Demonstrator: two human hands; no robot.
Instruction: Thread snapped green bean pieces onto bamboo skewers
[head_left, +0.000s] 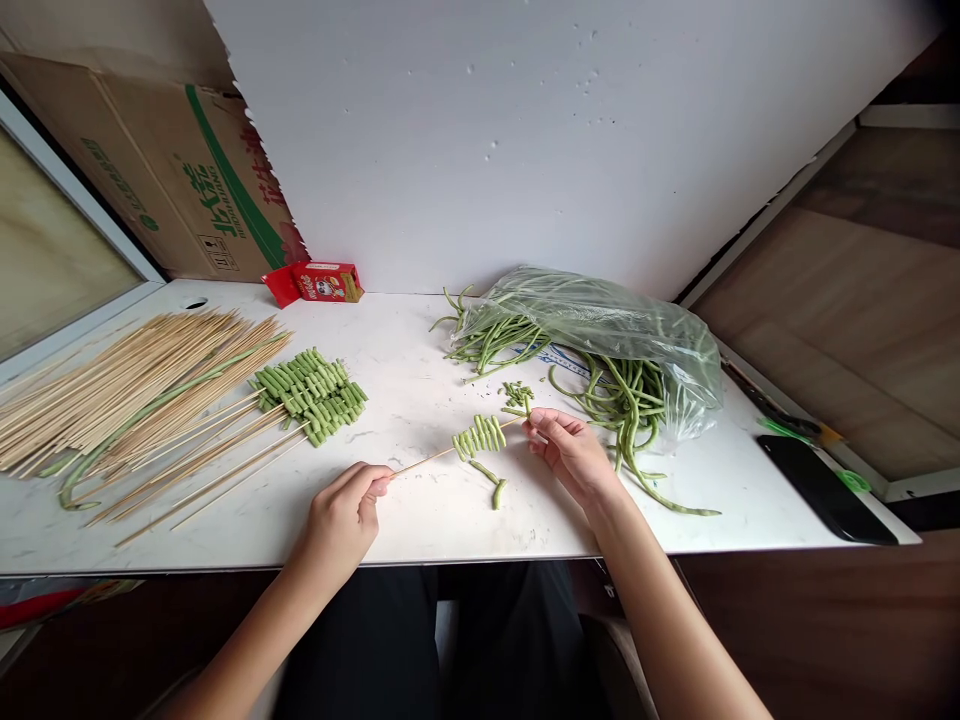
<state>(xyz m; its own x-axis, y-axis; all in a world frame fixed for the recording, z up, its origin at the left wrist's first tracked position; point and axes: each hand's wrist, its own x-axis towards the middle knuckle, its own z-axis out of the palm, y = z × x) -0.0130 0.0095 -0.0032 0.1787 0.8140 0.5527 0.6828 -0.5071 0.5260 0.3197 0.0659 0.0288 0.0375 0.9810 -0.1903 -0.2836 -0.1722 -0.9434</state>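
My left hand (349, 510) is closed on the lower left end of a thin wooden skewer (424, 462). Several short green bean pieces (480, 437) are threaded side by side along the skewer's right half. At its other end, my right hand (566, 450) pinches a small bean piece (527, 405) by the tip. Below the skewer, loose bean pieces (499, 492) lie on the white table (450, 535). Small bean scraps (516, 393) are heaped just behind it.
Finished bean skewers (311, 395) are stacked at left beside many bare skewers (150, 380). A plastic bag (600, 315) with long beans (630, 395) lies at right, near a black phone (821, 490). A red box (326, 282) stands at the back before a carton (172, 180).
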